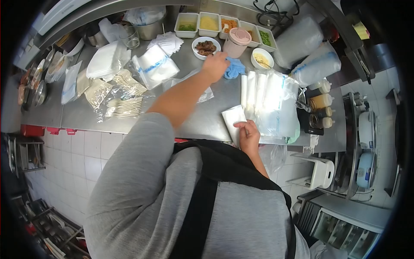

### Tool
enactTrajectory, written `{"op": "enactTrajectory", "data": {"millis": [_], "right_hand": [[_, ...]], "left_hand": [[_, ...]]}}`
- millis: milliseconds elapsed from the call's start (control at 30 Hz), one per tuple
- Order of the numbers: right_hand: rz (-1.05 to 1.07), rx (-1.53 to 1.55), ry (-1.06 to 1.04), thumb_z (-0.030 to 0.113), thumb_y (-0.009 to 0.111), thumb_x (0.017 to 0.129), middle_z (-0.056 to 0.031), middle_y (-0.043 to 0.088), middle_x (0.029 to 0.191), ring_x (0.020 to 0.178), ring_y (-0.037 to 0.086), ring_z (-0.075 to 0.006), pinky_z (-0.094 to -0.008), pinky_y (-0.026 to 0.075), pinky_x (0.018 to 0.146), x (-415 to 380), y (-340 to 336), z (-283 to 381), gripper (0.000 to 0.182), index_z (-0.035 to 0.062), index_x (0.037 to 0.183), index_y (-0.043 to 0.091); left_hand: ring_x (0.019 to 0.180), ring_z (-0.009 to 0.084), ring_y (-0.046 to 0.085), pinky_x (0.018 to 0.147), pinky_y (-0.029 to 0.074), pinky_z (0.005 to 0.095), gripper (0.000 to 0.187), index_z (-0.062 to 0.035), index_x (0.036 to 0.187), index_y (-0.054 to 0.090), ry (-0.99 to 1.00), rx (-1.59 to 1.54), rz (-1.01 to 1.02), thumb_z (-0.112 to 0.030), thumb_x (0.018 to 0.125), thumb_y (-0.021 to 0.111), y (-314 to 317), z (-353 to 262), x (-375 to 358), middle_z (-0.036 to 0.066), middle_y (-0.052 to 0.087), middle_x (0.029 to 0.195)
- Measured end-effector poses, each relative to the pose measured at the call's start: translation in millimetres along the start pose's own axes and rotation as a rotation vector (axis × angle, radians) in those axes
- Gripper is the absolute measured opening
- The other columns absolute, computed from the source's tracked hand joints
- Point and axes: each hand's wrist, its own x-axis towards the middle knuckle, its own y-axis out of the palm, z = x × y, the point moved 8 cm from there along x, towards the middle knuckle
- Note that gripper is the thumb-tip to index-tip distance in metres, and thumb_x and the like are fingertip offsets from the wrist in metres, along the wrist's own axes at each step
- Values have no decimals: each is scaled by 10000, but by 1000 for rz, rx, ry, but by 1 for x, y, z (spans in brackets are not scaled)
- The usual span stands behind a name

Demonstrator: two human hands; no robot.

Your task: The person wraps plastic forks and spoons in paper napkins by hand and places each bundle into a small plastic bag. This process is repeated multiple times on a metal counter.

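My right hand (249,134) is closed on a flat white paper piece (233,115), held upright at the front edge of the steel table, fingers folded over its right side. My left arm stretches across the table, and my left hand (215,67) is at the near side of a white bowl of browned meat pieces (206,48). Its fingertips point down, mostly hidden behind the hand. A crumpled blue cloth (234,69) lies just right of it, below a pink-lidded container (237,42). A clear plastic bag (202,93) lies flat under my left forearm.
White trays of chopped food (209,23) line the back. A bowl with a spoon (261,58), white rolls (258,88) and a plastic-wrapped stack (278,105) lie right, beside sauce bottles (322,102). Wrapped wooden cutlery (124,106) and white stacks (108,60) are left.
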Motion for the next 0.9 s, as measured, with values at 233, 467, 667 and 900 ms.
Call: {"op": "enactTrajectory", "data": {"millis": [233, 467, 667, 900], "right_hand": [[-28, 22, -42, -80, 508, 811, -143, 616, 920, 785, 618, -277, -302, 467, 696, 10, -20, 7, 229, 63, 837, 685], [-21, 57, -83, -67, 523, 827, -114, 618, 925, 859, 610, -237, -280, 456, 769, 35, -9, 14, 205, 57, 847, 685], [-46, 60, -125, -65, 533, 825, -113, 620, 917, 875, 608, -238, -283, 452, 798, 41, -2, 10, 189, 55, 845, 679], [-72, 28, -154, -83, 507, 804, -141, 624, 902, 833, 619, -281, -313, 467, 752, 39, -9, 10, 224, 55, 836, 681]], "left_hand": [[1065, 286, 508, 835, 462, 412, 507, -64, 1084, 554, -19, -318, -76, -287, 680, 763, -54, -18, -115, 106, 513, 1101], [866, 304, 610, 761, 484, 405, 92, -75, 896, 563, -436, -859, -99, -148, 845, 584, -38, 64, -171, 131, 627, 850], [769, 348, 637, 704, 477, 438, 86, -68, 929, 542, -596, -552, -187, -146, 898, 524, -64, 150, -171, 162, 646, 784], [955, 337, 587, 766, 463, 452, 252, -125, 1079, 579, -882, -369, -685, -239, 856, 609, -88, 249, -204, 153, 628, 965]]}}
